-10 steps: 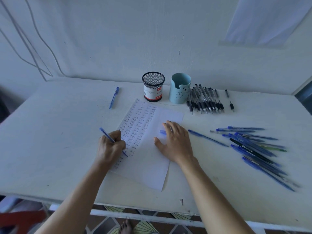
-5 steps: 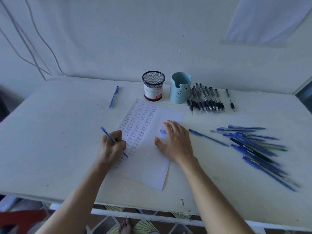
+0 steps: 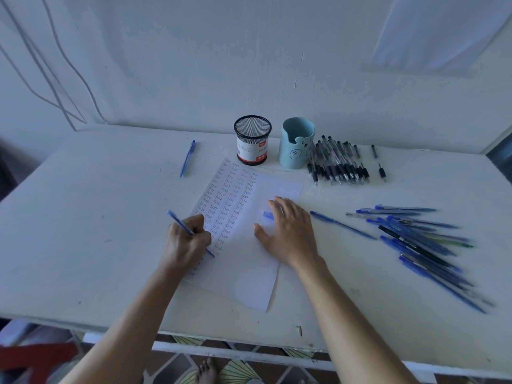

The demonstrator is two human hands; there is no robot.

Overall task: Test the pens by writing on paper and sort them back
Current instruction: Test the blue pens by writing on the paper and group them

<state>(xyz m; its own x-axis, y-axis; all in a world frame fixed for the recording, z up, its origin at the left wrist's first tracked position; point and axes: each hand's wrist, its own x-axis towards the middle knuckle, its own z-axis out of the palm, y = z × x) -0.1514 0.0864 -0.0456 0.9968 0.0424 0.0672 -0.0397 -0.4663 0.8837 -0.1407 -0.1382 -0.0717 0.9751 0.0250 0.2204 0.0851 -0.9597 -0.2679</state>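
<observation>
A white sheet of paper (image 3: 243, 273) lies mid-table, its left part filled with rows of the written word "Test". My left hand (image 3: 187, 242) grips a blue pen (image 3: 177, 220) with its tip on the paper near the bottom of the writing. My right hand (image 3: 288, 231) lies flat on the sheet, fingers spread, holding it down. A small blue pen cap (image 3: 267, 215) sits by its index finger. A pile of blue pens (image 3: 415, 239) lies on the right, and a group of black pens (image 3: 338, 164) at the back.
A black mesh cup (image 3: 252, 139) and a light blue bear cup (image 3: 297, 143) stand behind the paper. One blue pen (image 3: 187, 158) lies alone at back left, another single blue pen (image 3: 342, 224) just right of my right hand. Two short black pieces (image 3: 381, 170) lie far right of the black pens.
My left hand has shifted very slightly down the paper with the pen as it writes. My right hand has stayed flat on the sheet.
</observation>
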